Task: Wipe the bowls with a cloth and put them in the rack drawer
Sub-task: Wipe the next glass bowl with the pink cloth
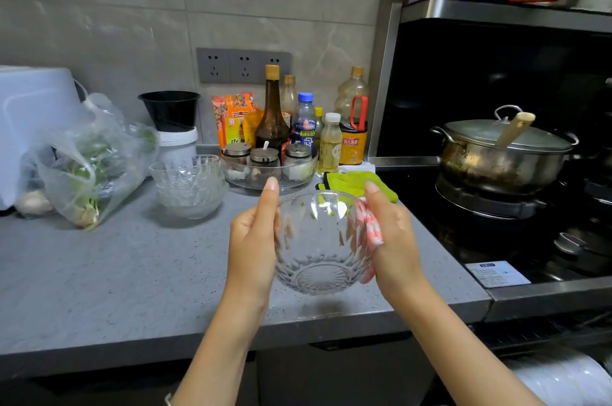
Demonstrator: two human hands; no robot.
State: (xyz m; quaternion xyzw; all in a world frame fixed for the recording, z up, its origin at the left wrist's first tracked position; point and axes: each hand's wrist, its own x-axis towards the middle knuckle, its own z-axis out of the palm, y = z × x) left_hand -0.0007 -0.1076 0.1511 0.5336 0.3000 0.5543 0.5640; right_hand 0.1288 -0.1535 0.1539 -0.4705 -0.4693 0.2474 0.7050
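One wide-angle view from the person's head faces forward and down over the grey countertop [99, 273] toward the tiled wall [132, 8]; the left hand [251, 240] and right hand [394, 240] sit close beneath it; the stove [496, 207] fills the right side

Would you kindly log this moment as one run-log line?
phase: wiping | left hand: holds bowl | right hand: holds cloth against bowl | stack: on counter

Looks like a home kitchen: grey countertop [99, 273], sauce bottles [272, 114], lidded pot [503, 154] on a gas stove [496, 207].
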